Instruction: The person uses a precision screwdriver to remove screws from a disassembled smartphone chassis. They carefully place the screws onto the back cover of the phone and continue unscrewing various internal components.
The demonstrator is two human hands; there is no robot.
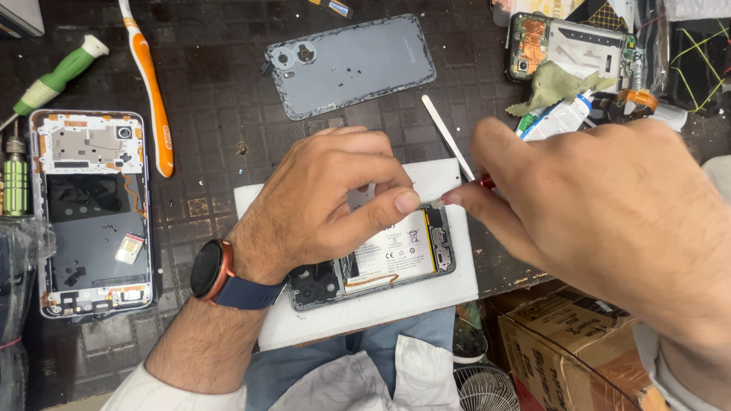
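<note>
An opened phone (396, 255) with its white battery showing lies on a white foam pad (381, 304) at the table's near edge. My left hand (327, 202) rests on top of the phone, thumb and fingers pinched together over its upper edge; whether something tiny sits between them cannot be told. My right hand (609, 221) comes in from the right and grips a slim tool with a red handle (484, 181), its tip close to my left thumb at the phone's top right corner. A watch with a blue strap is on my left wrist.
A grey phone back cover (350, 65) lies behind the pad. A second opened phone frame (91, 213) sits at left, next to an orange toothbrush (148, 91) and a green-handled screwdriver (57, 76). A white spudger (445, 133), another opened phone (571, 49), a cardboard box (563, 350).
</note>
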